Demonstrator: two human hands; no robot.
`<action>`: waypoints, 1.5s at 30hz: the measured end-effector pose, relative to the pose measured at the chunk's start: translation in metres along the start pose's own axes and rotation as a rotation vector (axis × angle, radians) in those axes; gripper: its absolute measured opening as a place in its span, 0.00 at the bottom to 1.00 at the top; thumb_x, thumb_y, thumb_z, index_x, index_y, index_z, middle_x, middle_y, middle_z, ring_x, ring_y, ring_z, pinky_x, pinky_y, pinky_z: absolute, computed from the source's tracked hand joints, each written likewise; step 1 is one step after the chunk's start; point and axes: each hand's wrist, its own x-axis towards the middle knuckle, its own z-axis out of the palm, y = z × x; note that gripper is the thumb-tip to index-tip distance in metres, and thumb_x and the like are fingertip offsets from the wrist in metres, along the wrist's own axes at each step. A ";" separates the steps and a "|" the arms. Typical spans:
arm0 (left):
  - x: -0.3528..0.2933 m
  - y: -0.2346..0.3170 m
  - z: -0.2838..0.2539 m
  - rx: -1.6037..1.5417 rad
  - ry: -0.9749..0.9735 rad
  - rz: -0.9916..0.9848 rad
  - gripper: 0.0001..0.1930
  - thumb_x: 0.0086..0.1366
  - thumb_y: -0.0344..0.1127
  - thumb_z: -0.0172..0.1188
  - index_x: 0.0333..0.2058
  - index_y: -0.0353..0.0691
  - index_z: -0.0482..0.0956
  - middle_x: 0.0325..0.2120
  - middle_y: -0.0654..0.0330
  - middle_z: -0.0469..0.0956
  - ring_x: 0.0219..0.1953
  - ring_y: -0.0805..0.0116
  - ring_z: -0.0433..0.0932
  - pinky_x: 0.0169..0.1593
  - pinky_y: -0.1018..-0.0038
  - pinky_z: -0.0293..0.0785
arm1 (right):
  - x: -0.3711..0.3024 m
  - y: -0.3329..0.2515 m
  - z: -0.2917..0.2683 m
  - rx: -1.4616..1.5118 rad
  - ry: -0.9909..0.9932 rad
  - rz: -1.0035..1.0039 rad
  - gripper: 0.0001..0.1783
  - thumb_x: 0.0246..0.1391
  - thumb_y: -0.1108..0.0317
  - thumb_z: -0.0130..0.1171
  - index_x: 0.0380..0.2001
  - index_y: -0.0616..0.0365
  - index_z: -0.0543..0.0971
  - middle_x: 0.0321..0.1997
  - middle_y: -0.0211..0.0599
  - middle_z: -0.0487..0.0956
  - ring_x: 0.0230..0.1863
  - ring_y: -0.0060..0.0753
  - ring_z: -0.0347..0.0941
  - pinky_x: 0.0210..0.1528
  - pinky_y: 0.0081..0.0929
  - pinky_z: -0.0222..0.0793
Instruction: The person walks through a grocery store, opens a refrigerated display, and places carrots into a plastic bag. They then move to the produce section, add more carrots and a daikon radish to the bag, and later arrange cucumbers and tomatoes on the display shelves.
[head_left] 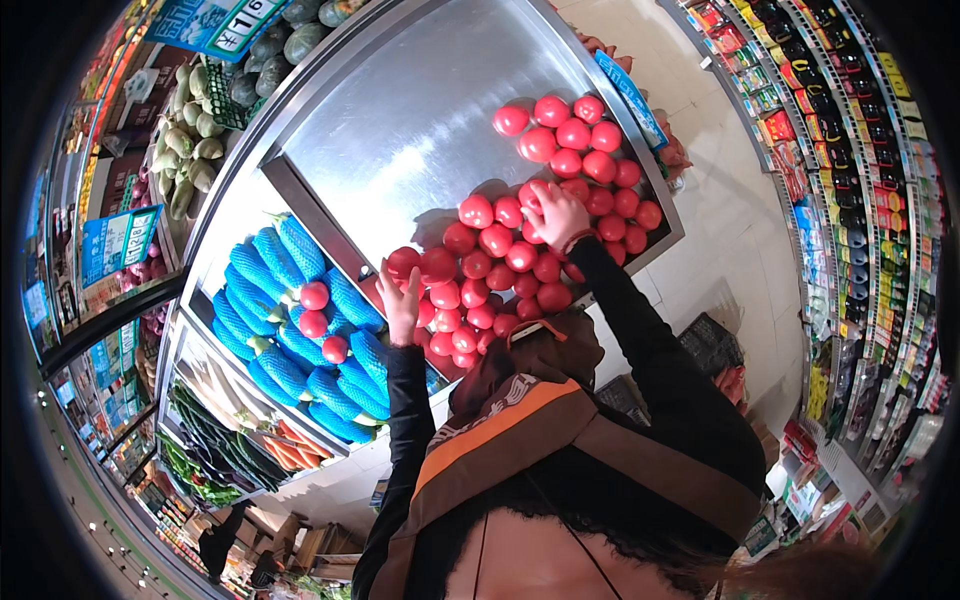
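Many red tomatoes (pixel 495 240) lie heaped along the near and right sides of a metal display bin (pixel 400 110). At the pile's left end my left hand (pixel 402 312) has its fingers around a tomato (pixel 403 262), close to the bin's divider. Farther right and deeper in the pile, my right hand (pixel 562 217) reaches over from above, its fingers closed round another tomato (pixel 531 194). Part of that tomato is hidden under the fingers. Both black-sleeved forearms come in from below.
Left of the divider lie long vegetables in blue foam nets (pixel 300 340), with three tomatoes (pixel 313 324) on top. Carrots (pixel 297 445) and dark green vegetables (pixel 225 435) lie nearer. Beyond the bin's right edge stand stocked shelves (pixel 850 200). A dark crate (pixel 708 345) sits on the floor.
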 end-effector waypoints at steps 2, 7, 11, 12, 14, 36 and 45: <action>0.007 -0.012 0.005 0.115 -0.001 0.119 0.41 0.64 0.44 0.66 0.68 0.35 0.56 0.57 0.35 0.65 0.57 0.36 0.68 0.61 0.55 0.66 | 0.000 0.012 -0.009 0.370 0.110 -0.004 0.20 0.59 0.57 0.60 0.49 0.56 0.79 0.45 0.48 0.79 0.45 0.53 0.77 0.49 0.43 0.75; 0.002 -0.008 0.025 0.338 -0.078 0.188 0.38 0.62 0.49 0.65 0.66 0.42 0.62 0.61 0.35 0.62 0.61 0.32 0.64 0.63 0.46 0.63 | 0.030 0.033 -0.017 -0.063 0.318 0.045 0.21 0.51 0.60 0.66 0.47 0.52 0.77 0.45 0.45 0.76 0.48 0.52 0.73 0.49 0.46 0.72; -0.028 0.012 0.044 0.401 -0.106 0.172 0.37 0.62 0.50 0.65 0.66 0.44 0.64 0.64 0.34 0.58 0.63 0.30 0.62 0.65 0.44 0.61 | 0.055 0.031 -0.005 -0.330 0.152 0.202 0.22 0.46 0.56 0.70 0.42 0.50 0.75 0.44 0.41 0.72 0.48 0.47 0.71 0.47 0.45 0.69; -0.035 0.017 0.048 0.319 -0.146 0.171 0.37 0.62 0.48 0.65 0.67 0.44 0.62 0.66 0.34 0.56 0.65 0.30 0.59 0.66 0.44 0.60 | 0.063 0.032 -0.002 -0.337 0.095 0.192 0.22 0.45 0.56 0.71 0.41 0.50 0.75 0.44 0.41 0.72 0.48 0.47 0.71 0.47 0.46 0.69; -0.051 0.024 0.051 0.392 -0.111 0.298 0.38 0.62 0.46 0.65 0.68 0.45 0.61 0.67 0.35 0.53 0.67 0.31 0.55 0.67 0.45 0.59 | 0.061 0.031 0.006 -0.279 0.175 0.198 0.23 0.44 0.58 0.71 0.44 0.49 0.76 0.44 0.39 0.73 0.50 0.46 0.71 0.50 0.44 0.71; -0.044 0.025 0.047 0.409 -0.136 0.224 0.38 0.60 0.46 0.66 0.67 0.50 0.61 0.67 0.37 0.54 0.68 0.34 0.54 0.62 0.42 0.64 | 0.061 0.024 0.012 0.927 -0.066 0.279 0.21 0.64 0.60 0.59 0.58 0.51 0.73 0.47 0.44 0.84 0.44 0.47 0.83 0.45 0.35 0.78; -0.048 0.023 0.038 0.372 -0.164 0.223 0.39 0.61 0.47 0.66 0.69 0.55 0.59 0.69 0.41 0.52 0.69 0.34 0.54 0.60 0.42 0.66 | 0.074 -0.031 0.015 -0.283 0.178 0.233 0.32 0.46 0.62 0.69 0.57 0.47 0.71 0.54 0.38 0.68 0.53 0.48 0.69 0.51 0.46 0.72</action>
